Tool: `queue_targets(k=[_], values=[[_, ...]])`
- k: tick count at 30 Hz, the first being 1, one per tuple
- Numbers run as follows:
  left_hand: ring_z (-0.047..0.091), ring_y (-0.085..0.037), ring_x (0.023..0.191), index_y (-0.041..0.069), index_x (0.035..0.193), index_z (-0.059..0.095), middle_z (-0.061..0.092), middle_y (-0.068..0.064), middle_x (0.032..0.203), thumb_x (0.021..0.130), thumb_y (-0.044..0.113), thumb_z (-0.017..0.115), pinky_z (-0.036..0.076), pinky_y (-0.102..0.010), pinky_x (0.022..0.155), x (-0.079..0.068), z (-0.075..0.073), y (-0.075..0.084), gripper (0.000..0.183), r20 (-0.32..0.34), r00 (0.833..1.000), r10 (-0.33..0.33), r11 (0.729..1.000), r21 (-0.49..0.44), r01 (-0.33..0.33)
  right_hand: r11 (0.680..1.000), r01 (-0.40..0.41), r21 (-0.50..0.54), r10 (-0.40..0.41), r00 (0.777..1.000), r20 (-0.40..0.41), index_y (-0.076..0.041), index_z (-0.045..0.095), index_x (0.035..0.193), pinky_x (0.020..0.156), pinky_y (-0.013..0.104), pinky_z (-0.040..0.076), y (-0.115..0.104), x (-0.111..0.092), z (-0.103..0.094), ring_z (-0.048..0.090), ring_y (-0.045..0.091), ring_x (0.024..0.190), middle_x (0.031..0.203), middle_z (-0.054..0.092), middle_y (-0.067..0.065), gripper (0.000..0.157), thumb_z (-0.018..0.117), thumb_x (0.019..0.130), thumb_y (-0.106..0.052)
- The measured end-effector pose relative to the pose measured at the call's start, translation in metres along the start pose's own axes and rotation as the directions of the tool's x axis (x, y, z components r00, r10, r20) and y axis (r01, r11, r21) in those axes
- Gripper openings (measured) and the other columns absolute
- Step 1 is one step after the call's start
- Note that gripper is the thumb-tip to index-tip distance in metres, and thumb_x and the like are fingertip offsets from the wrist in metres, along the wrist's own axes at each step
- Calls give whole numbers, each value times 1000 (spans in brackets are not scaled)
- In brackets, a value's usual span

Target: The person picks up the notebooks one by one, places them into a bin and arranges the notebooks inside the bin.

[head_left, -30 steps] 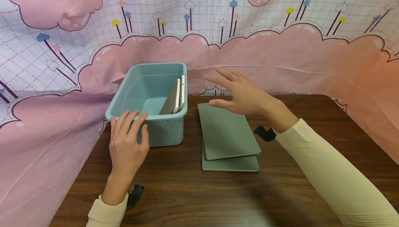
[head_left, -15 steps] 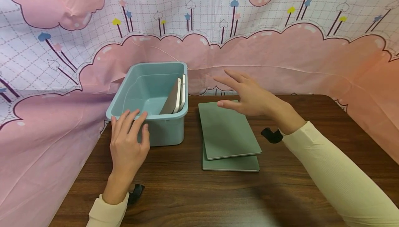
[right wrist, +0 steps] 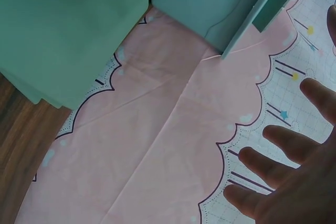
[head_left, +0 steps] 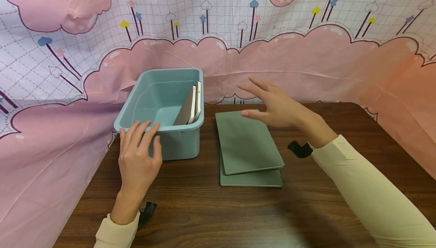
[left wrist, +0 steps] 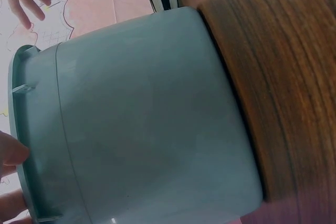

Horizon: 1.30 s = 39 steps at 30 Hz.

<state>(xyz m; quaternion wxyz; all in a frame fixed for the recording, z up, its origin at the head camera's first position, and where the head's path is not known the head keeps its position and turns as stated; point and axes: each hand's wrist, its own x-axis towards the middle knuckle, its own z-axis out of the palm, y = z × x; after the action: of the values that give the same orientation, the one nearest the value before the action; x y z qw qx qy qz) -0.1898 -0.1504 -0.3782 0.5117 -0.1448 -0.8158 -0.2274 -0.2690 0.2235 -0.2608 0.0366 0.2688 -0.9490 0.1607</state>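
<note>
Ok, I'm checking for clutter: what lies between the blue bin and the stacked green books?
In the head view, just a bare strip of brown tabletop separates the blue bin from the stacked green books.

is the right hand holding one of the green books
No, in the head view the right hand is empty, and both green books lie stacked on the table.

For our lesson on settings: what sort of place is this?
Probably an indoor tabletop workspace, screened off: a brown table, a cloud-patterned curtain behind it, and a blue bin beside green books.
</note>
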Motion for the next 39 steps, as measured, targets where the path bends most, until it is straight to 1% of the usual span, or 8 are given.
queue_targets(k=[8,17,21,24,26,29,34,39], values=[[60,-44,136,6,128,76,73,-20,133,98,8,68,31,-77,120,0,-1,0,31,2,1000,-1,1000,0,1,1000,18,11,-18,1000,2,-41,27,168,124,77,21,5,-4,4,15,46,164,180,13,9,83,68,98,-58],[60,-44,136,6,128,76,73,-20,133,98,8,68,31,-77,120,0,1,1,31,3,1000,3,1000,5,-3,999,16,30,-16,1000,15,-39,29,168,125,75,21,14,-12,16,15,46,164,180,13,13,82,70,99,-54],[60,-44,136,5,128,76,72,-20,133,97,8,69,31,-76,120,0,1,1,31,4,1000,5,1000,7,-5,999,16,33,-17,1000,22,-39,29,168,120,68,31,17,-17,25,31,41,155,179,15,15,82,70,99,-55],[60,-44,136,5,128,76,73,-20,133,97,7,69,31,-76,120,0,0,1,32,4,1000,4,1000,8,-4,999,20,25,-21,999,39,-35,30,168,120,67,33,20,-20,34,33,42,153,179,15,15,82,69,99,-56],[60,-44,136,5,128,76,73,-20,133,97,7,69,31,-76,120,0,0,1,32,4,1000,4,1000,9,-4,1000,15,25,-17,998,57,-33,31,168,122,71,29,23,-22,41,29,45,157,179,14,14,83,69,98,-57],[60,-44,136,5,128,76,73,-20,133,97,7,69,31,-76,120,0,0,1,32,3,1000,4,1000,9,-4,1000,16,15,-17,996,91,-33,30,169,124,76,22,27,-24,51,17,50,163,180,12,15,84,68,98,-59],[60,-44,136,5,128,76,72,-20,133,97,7,69,31,-76,120,-1,-1,0,32,1,1000,7,1000,10,-7,1000,-6,7,5,990,144,-38,26,169,122,78,21,31,-29,65,16,51,163,180,12,14,87,67,97,-63],[60,-44,136,5,128,76,73,-20,133,96,7,69,31,-75,120,0,0,0,32,3,1000,8,1000,10,-8,1000,-8,13,6,986,169,-37,27,169,123,79,20,33,-36,79,16,52,163,179,14,16,86,68,97,-62]])
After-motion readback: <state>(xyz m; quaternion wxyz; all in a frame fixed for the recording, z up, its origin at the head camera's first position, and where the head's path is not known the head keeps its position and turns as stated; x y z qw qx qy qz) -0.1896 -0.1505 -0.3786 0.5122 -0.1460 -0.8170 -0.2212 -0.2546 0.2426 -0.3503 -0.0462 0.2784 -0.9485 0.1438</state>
